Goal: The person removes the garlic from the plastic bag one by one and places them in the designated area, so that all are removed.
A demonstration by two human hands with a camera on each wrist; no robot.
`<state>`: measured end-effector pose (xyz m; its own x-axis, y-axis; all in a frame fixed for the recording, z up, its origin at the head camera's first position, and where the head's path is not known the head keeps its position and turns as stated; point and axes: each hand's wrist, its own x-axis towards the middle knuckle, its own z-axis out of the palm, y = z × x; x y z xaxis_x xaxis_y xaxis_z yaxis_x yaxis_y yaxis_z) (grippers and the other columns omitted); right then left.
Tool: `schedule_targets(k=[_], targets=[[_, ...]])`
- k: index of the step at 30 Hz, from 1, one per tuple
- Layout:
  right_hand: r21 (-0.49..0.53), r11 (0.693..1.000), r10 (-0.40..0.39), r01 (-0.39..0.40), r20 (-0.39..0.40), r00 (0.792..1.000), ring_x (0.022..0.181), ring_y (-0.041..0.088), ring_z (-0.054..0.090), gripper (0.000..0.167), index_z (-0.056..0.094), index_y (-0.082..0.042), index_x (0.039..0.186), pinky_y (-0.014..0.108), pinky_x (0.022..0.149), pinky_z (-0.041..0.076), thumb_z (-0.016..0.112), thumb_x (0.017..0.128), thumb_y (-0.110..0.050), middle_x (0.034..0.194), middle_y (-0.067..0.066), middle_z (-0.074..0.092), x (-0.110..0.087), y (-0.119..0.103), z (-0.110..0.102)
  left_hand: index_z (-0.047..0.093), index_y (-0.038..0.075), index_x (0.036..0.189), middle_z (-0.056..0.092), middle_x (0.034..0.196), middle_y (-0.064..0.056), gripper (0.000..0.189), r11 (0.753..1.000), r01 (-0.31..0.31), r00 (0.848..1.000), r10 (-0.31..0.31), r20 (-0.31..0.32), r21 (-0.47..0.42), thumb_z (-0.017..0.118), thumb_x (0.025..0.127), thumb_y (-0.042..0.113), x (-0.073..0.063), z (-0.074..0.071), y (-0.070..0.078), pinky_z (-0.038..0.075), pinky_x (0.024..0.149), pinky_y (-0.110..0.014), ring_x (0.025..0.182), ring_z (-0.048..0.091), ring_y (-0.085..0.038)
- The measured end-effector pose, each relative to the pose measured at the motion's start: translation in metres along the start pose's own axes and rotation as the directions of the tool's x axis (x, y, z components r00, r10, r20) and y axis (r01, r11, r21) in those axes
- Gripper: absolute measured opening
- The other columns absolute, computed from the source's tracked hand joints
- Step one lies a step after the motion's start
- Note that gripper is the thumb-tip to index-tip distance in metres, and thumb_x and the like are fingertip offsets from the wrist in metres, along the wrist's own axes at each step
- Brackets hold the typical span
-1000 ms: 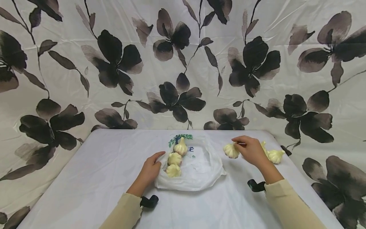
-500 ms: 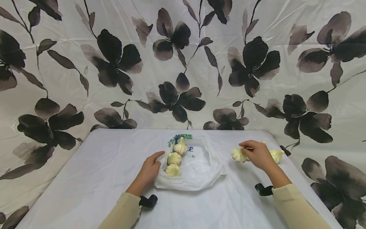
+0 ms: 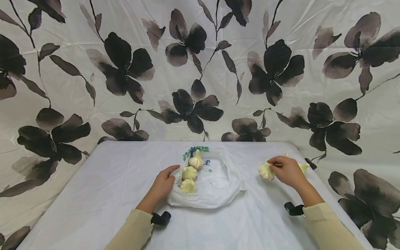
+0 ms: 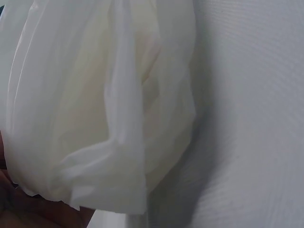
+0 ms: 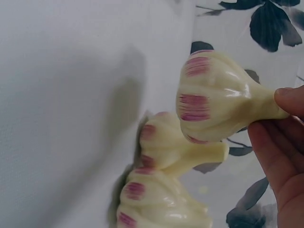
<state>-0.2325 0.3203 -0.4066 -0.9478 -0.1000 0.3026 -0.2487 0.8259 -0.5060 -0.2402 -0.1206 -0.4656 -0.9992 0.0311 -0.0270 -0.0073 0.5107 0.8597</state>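
My right hand [image 3: 288,171] pinches a garlic bulb [image 5: 216,95] by its stem, holding it above the table at the right. In the right wrist view the bulb is pale yellow with purple streaks. Two more garlic bulbs [image 5: 161,202] sit close together below it, mostly hidden behind the hand in the head view. On the left, my left hand [image 3: 163,182] holds the near-left rim of a white plastic bag [image 3: 206,200]; its fingers are partly covered by the film. Inside the spread bag, three garlic bulbs [image 3: 189,173] lie in a row along the left side.
A white cloth covers the table [image 3: 118,173]. Behind it hangs a white curtain [image 3: 231,104] with dark flowers. Black wrist cameras [image 3: 160,218] are strapped on both wrists. Green and blue print marks the bag's far side.
My right hand has moved right and slightly nearer with the garlic bulb, towards the two bulbs at the table's right. The left hand and the bag stay nearly in place.
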Motion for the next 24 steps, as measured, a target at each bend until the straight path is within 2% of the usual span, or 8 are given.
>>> schedule_targets(k=[7, 18, 24], targets=[[-0.003, 1.0, 0.016, -0.016, 0.016, 1.0, 0.098, 0.037, 0.068, 0.017, 0.071, -0.001, 0.102, 0.043, 0.078, 0.059, 0.064, 0.087, -0.005, 0.109, 0.021, 0.069, -0.003, 0.009, -0.001, 0.05, 0.017, 0.142, 0.041, 0.152, -0.011, 0.052, 1.0, -0.001, 1.0, 0.001, 0.013, 0.006, 0.037, 0.093, 0.007, 0.001, 0.0, -0.001, 0.028, 0.116, -0.056, 0.144, 0.032, -0.034], [0.01, 0.996, 0.084, -0.085, 0.08, 0.993, 0.104, 0.04, 0.065, 0.021, 0.07, -0.001, 0.107, 0.04, 0.077, 0.06, 0.061, 0.088, -0.005, 0.117, 0.024, 0.065, -0.007, 0.026, -0.002, 0.049, 0.017, 0.143, 0.039, 0.153, -0.013, 0.053, 1.0, 0.004, 1.0, -0.005, 0.026, 0.015, 0.036, 0.093, 0.006, 0.003, -0.001, 0.0, 0.027, 0.116, -0.058, 0.145, 0.03, -0.035], [0.006, 0.994, 0.106, -0.107, 0.095, 0.99, 0.103, 0.038, 0.065, 0.021, 0.07, -0.002, 0.106, 0.04, 0.077, 0.059, 0.062, 0.087, -0.006, 0.113, 0.022, 0.067, -0.009, 0.032, 0.0, 0.049, 0.016, 0.142, 0.04, 0.153, -0.013, 0.052, 1.0, 0.014, 1.0, -0.014, 0.026, 0.011, 0.036, 0.093, 0.006, 0.003, 0.0, 0.0, 0.028, 0.116, -0.057, 0.144, 0.031, -0.036]])
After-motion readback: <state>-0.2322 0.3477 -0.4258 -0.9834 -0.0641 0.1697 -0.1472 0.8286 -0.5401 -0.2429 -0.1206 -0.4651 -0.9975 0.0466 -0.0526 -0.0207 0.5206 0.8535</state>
